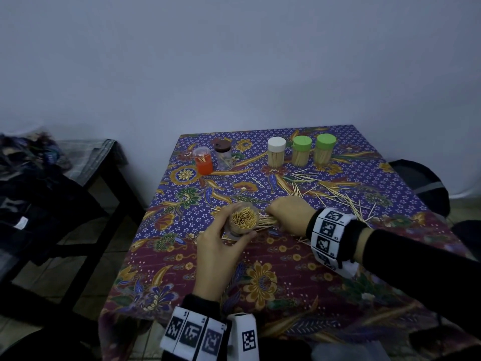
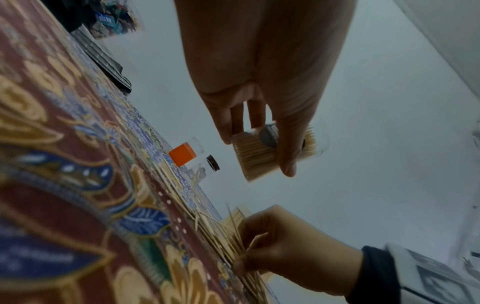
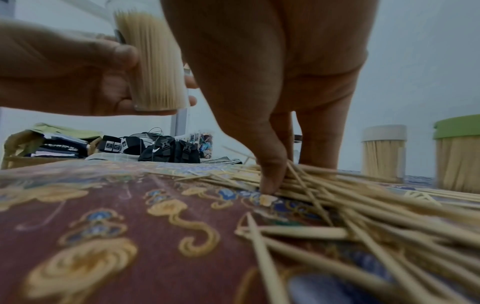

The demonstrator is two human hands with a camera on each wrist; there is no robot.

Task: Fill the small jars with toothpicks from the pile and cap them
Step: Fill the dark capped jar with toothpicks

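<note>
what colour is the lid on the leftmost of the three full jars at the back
White lid, clearest in the head view; the other two lids are green.

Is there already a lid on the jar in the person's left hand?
No, the jar in the left hand is open at the top, with bare toothpick tips showing.

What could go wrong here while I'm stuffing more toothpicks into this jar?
The open jar in your left hand is lifted off the table, uncapped and already packed, so a tilt may spill it. Your right hand is gathering a crossed, uneven bunch of toothpicks; some may jam or drop.
</note>
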